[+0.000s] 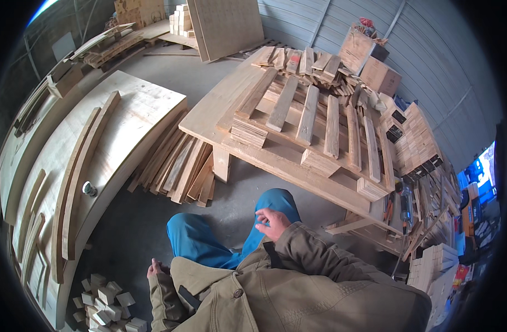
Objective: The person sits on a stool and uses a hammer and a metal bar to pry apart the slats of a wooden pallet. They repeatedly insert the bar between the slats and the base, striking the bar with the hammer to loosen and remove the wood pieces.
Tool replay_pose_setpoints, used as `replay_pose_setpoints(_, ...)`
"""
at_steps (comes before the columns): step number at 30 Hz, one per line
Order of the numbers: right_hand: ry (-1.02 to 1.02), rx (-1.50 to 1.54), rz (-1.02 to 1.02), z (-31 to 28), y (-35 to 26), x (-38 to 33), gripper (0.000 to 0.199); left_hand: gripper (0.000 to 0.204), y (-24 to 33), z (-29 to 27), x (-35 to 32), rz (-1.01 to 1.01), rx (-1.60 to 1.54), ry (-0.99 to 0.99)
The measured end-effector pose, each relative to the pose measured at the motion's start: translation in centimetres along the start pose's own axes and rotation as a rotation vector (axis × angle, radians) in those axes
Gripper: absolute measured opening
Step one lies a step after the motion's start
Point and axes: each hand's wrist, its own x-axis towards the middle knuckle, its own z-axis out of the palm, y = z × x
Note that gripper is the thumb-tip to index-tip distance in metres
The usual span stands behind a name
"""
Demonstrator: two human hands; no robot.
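My right hand (273,223) rests near my right knee, over the blue trousers (276,200). Its fingers are loosely bent and apart, with nothing in them. Low on the left, my left hand (156,269) shows past its sleeve, partly hidden; its fingers look loose and I see nothing held. In front of me a wooden pallet (307,116) lies on a wooden worktable (204,115). Its slats are spaced across the top, and stacked blocks (320,162) support it along the near side. Neither hand touches it.
Left stands a stack of plywood sheets (137,94) with long battens (87,166) and a small round object (89,188) on top. Loose slats (178,166) lie under the table's left side. Wood blocks (106,301) are piled on the floor. Cartons (381,74) and stacked timber (417,138) stand right.
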Motion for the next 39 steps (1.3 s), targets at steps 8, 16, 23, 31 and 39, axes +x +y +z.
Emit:
replay_pose_setpoints(8,-0.018,-0.009,0.176,-0.8,0.5,-2.8,0.042,0.051,6.1,7.5,2.0,0.012,0.065,-0.096)
replay_pose_setpoints(16,0.155,0.029,0.310,-2.0,1.0,-9.6,0.039,0.035,9.1,17.3,4.1,0.048,0.006,-0.368)
replay_pose_setpoints(23,0.345,0.005,0.302,-2.2,1.7,-14.9,0.039,0.031,7.9,22.7,2.8,0.161,0.031,-0.514)
replay_pose_setpoints(31,0.386,0.130,0.189,-2.7,3.9,-14.4,0.039,0.021,11.1,20.1,-0.6,0.311,0.093,-0.489)
replay_pose_setpoints(39,0.463,0.264,0.072,-4.0,5.5,-16.1,0.038,0.016,17.0,18.1,-8.9,0.474,0.116,-0.576)
